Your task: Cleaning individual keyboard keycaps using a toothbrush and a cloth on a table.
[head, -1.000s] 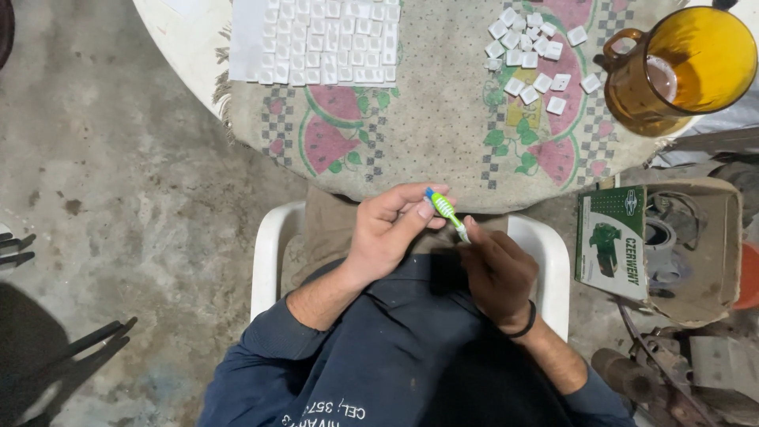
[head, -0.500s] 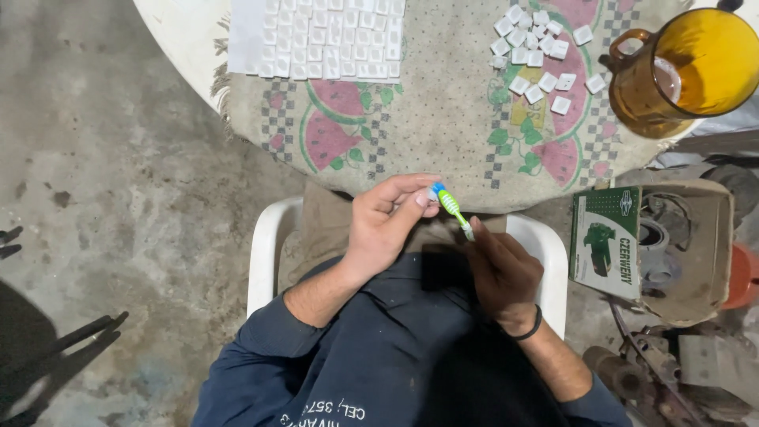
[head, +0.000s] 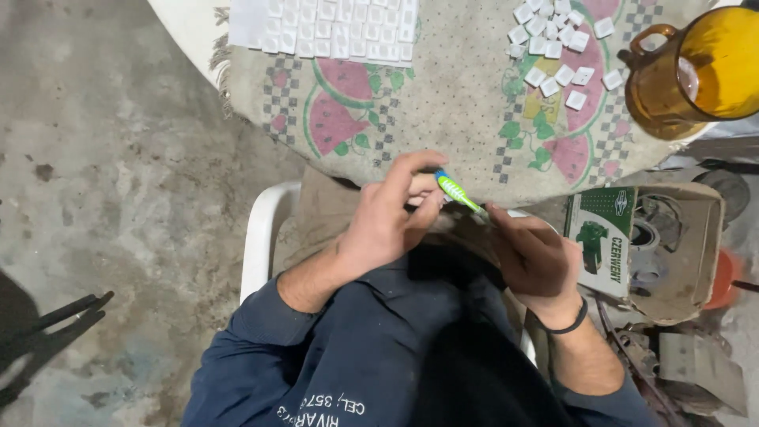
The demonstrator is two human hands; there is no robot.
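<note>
Bridging both hands [head: 466, 229]: green toothbrush [head: 457, 192]

I note one open cardboard box [head: 672, 253] at right, below the surface's edge. Its raised flap [head: 601, 241] is green and white, rectangular.

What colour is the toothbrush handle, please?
Green-and-white striped toothbrush, blue at its end; head view.

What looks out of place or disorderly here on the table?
The white squares at the right lie scattered and tilted, while the squares at the left sit in neat rows. The amber jug stands at the table's right edge. Both hands hold a green toothbrush over the lap, which is unusual.
</note>
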